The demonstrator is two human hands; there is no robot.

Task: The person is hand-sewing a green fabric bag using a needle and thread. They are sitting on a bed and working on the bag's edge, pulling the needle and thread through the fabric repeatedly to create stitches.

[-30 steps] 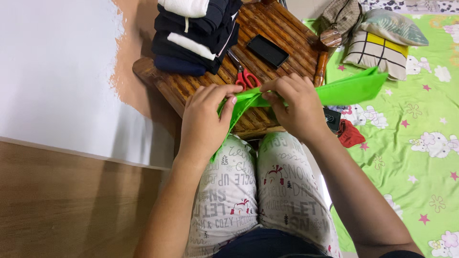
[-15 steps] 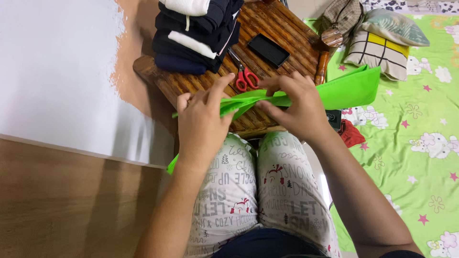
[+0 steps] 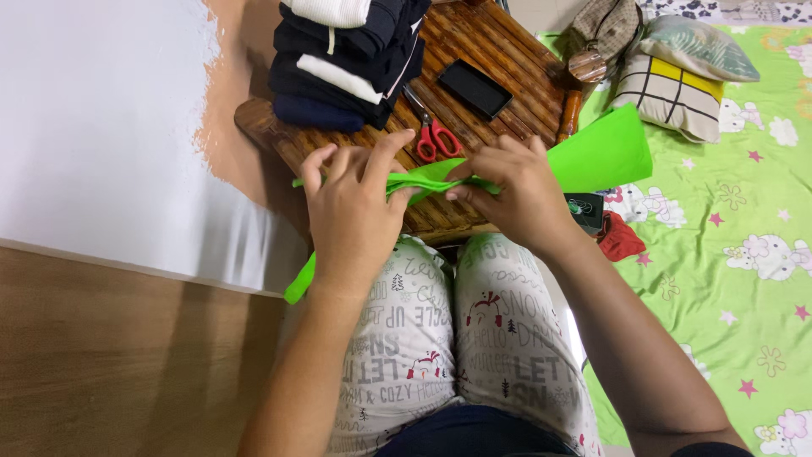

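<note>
Hands [image 3: 351, 207] [image 3: 512, 195] side by side, pinching green sheet [image 3: 605, 152].

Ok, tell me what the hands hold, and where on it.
Both hold one green sheet: the left hand and right hand pinch its gathered, folded middle, the ends sticking out either side.

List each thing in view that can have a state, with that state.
left hand: pinching the green sheet
right hand: pinching the green sheet
green sheet: creased between the hands, ends loose
scissors: lying shut on the wooden stool
phone: face up, screen dark
clothes: folded, stacked
</note>
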